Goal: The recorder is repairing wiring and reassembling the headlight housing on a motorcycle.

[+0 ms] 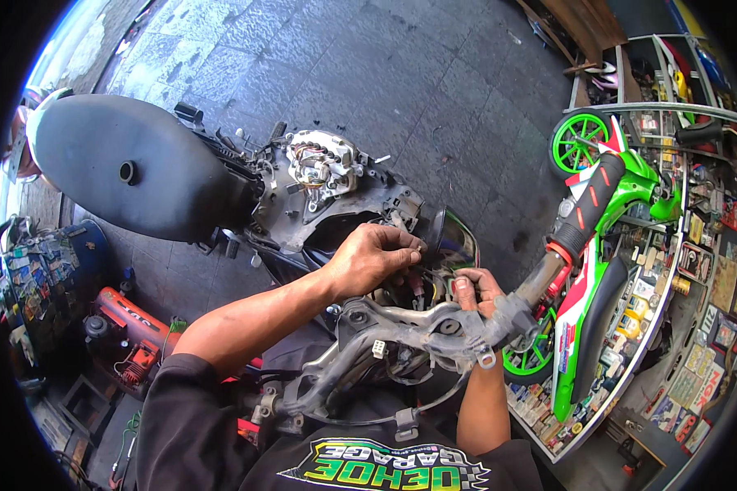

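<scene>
I look down on a stripped motorbike front with its grey handlebar bracket (401,335) bare of covers. My left hand (373,258) reaches over the bracket and pinches small wires or a connector beside the round headlight housing (458,237). My right hand (477,290) comes up from under the bracket, thumb and fingers closed on the same wiring just right of my left hand. The black and red handlebar grip (585,204) sticks out to the upper right. What exactly the fingers hold is too small to tell.
The black seat (131,168) and exposed frame and wiring (319,176) lie at upper left on grey paving. A green and white motorbike (606,270) stands close on the right before a glass counter (680,327) of parts. A red compressor (127,331) sits at lower left.
</scene>
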A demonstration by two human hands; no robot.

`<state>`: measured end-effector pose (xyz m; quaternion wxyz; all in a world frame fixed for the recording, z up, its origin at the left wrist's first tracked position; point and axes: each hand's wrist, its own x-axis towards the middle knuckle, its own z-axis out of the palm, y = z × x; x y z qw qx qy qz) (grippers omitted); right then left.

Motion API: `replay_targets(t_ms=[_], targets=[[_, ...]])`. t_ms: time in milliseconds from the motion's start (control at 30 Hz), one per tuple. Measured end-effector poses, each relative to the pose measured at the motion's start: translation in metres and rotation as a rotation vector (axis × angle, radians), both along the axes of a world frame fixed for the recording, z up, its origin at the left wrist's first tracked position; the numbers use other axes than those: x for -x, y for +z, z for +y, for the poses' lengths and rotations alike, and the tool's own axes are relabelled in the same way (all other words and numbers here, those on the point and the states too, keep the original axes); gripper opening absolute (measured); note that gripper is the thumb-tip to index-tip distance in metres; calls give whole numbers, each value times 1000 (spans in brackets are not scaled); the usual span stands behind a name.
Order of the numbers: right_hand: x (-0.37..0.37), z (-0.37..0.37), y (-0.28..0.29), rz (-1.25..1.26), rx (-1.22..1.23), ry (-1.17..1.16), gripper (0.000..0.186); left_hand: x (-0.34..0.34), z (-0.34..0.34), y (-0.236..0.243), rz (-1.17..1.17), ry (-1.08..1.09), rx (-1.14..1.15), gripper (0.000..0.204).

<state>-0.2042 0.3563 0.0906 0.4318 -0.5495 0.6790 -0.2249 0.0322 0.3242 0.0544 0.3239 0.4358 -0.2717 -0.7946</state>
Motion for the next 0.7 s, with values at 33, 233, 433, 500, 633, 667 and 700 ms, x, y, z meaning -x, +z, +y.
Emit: replay_targets(t_ms=[33,233,433,500,633,667,700], targets=[[4,3,-2,-70,-31,-39,18,0,1,1,-4,-1,11,27],[17,18,-8,-39,113,33,17,-1,5,-5,-35,-15,52,26],[47,43,-27,90,244,173,39,-5,2,-7,-51,-73,138,25],[62,51,-33,-95,16,22,41,-7,-1,-7,-95,-87,204,24],[48,61,-17,-166,94,14,25,-20,-6,-3,-218,-159,353,22],[42,65,-13,-190,-19,-110,24,-21,-6,-5,-243,-148,377,23],[42,64,-4,-448,-292,-343,23,-22,-6,-10,-236,-157,364,23]])
